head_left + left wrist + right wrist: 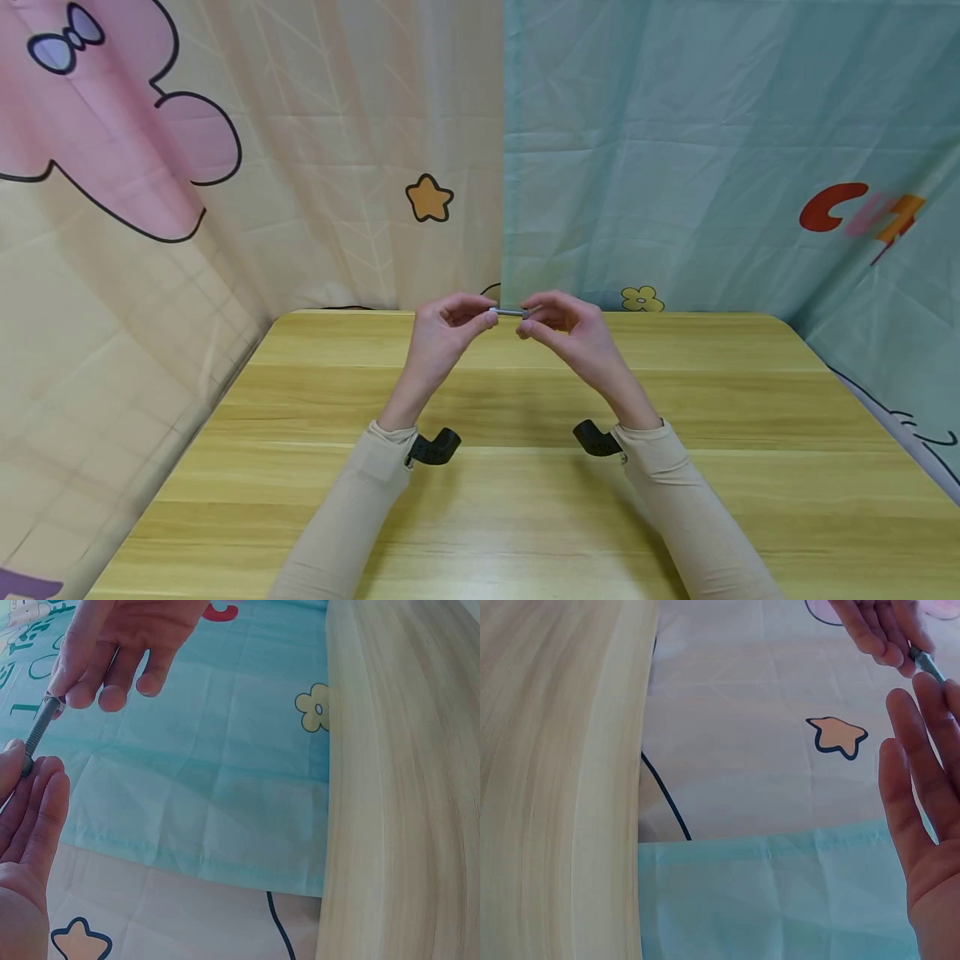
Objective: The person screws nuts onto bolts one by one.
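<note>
A metal bolt (510, 312) with a threaded shank (42, 729) spans the gap between both hands, held up over the far edge of the table. My left hand (442, 329) pinches one end between thumb and fingertips. At the other end, my right hand (566, 325) pinches a wider silver piece (55, 703) that looks like a nut, partly hidden by the fingers. The right hand's other fingers (907, 780) are spread loosely away from the bolt. In the right wrist view, the bolt (928, 666) shows only in part behind the fingertips.
Below the hands lies a wooden table (517, 517). A printed beige curtain (337, 167) and a teal curtain (675, 150) hang just behind its far edge. Each wrist carries a black camera mount (437, 447). A dark cord (345, 307) runs along the back edge.
</note>
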{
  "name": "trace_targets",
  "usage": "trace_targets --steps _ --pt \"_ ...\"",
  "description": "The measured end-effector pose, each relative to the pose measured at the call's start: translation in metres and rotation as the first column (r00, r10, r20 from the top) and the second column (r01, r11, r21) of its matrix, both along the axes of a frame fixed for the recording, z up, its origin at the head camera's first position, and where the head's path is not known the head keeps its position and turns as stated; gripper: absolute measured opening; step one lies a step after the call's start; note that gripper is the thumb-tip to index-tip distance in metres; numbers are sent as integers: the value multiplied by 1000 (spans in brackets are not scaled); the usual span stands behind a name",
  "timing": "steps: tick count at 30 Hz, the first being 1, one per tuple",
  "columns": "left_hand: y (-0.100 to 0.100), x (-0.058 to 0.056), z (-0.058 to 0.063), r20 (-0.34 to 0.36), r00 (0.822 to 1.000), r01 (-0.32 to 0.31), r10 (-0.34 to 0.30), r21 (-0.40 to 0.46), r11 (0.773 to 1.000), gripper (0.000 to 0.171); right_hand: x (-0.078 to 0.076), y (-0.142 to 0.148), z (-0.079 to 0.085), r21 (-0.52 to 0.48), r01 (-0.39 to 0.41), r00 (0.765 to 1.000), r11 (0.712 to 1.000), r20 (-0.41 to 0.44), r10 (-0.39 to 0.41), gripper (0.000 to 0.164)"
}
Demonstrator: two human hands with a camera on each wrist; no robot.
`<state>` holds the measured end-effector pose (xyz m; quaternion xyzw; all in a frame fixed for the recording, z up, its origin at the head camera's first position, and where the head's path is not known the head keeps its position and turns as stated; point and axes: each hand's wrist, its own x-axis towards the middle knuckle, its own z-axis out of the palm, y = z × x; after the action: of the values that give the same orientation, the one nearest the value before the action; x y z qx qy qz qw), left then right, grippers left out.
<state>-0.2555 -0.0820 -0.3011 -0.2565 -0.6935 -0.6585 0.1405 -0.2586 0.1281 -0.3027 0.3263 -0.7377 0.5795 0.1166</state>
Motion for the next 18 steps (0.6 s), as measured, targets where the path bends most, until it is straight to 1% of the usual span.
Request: trace_targets --steps 3,5,10,13,18 --pt "1 0 0 4 1000 -2 2 -6 1000 17 1 1 1 0 8 999 1000 42 -8 17" --pt "1 1 0 5 1000 1 -1 -9 1000 17 2 1 2 12 32 998 999 59 -33 14" --pt "3 3 1 -6 1000 5 -5 -17 1000 16 2 0 2 45 80 995 996 63 -83 17" --pt "4 3 1 -7 1000 1 -2 -14 1000 15 2 0 2 46 79 994 996 69 -82 20" --pt "3 2 0 -9 1000 4 -4 -4 1000 16 2 -1 2 9 68 995 998 70 -68 23"
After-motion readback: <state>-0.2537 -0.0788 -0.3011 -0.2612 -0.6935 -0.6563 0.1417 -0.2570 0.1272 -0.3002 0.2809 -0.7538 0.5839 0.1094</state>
